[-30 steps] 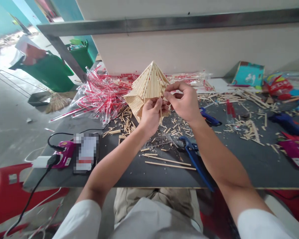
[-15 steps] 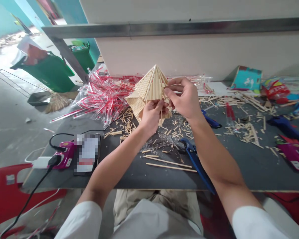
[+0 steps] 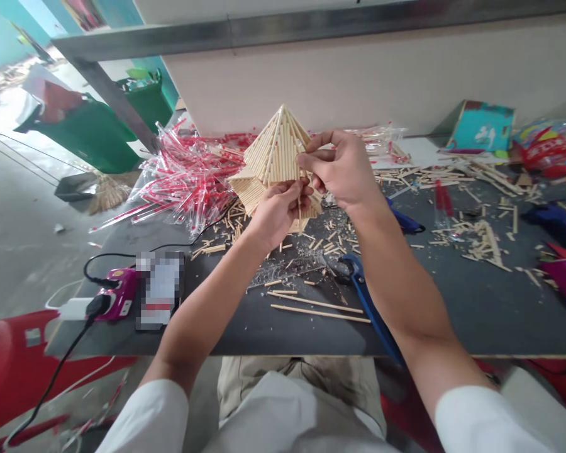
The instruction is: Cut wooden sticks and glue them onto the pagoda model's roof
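A model [image 3: 280,154] built of thin pale wooden sticks, with a pointed roof above a wider lower tier, is held up over the table. My left hand [image 3: 280,211] is closed at the roof's lower front edge, thumb and forefinger pressed together there. One thin stick [image 3: 300,214] points down beneath those fingertips. At the roof's right slope my right hand [image 3: 337,165] makes a pinch, its fingertips against the stick edge; whatever lies between them is too small to make out. The model's underside is partly hidden by my left hand.
Clear wrappers with red ends [image 3: 188,173] are heaped at the back left. Cut stick pieces [image 3: 488,245] litter the table [image 3: 453,314]. A blue-handled cutter [image 3: 370,302] lies by my right forearm. A phone [image 3: 160,289] and a purple power strip [image 3: 122,292] sit at left.
The camera view has shifted slightly, so the model and both hands appear a little higher and further left. Both hands keep nearly the same places on the model.
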### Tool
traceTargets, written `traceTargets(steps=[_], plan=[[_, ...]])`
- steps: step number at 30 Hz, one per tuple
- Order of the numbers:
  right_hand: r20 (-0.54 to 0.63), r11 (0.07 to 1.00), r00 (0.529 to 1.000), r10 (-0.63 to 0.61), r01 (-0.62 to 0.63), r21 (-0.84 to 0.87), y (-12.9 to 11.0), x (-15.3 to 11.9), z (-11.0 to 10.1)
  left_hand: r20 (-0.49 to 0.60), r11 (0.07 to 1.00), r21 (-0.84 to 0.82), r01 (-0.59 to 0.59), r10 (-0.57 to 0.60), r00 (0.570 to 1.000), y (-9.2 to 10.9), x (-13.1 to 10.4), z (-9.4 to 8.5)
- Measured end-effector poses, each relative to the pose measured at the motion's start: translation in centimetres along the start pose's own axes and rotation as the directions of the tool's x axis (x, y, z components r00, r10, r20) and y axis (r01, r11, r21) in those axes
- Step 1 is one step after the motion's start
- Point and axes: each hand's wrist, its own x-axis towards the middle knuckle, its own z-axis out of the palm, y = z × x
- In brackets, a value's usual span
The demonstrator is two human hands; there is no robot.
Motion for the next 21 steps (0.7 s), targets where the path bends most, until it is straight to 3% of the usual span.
traceTargets(steps=[6, 21], plan=[[0.011, 1.0, 1.0, -0.003, 0.003, 0.016, -0.04, -0.03, -0.06, 0.037, 0.999, 0.031, 0.013, -0.014, 0.999, 0.13, 0.17, -0.56], [-0.026, 0.998, 0.999, -0.024, 0.025, 0.053, 0.32, 0.04, -0.25, -0.017, 0.997, 0.073, -0.007, 0.008, 1.0, 0.13, -0.12, 0.0]])
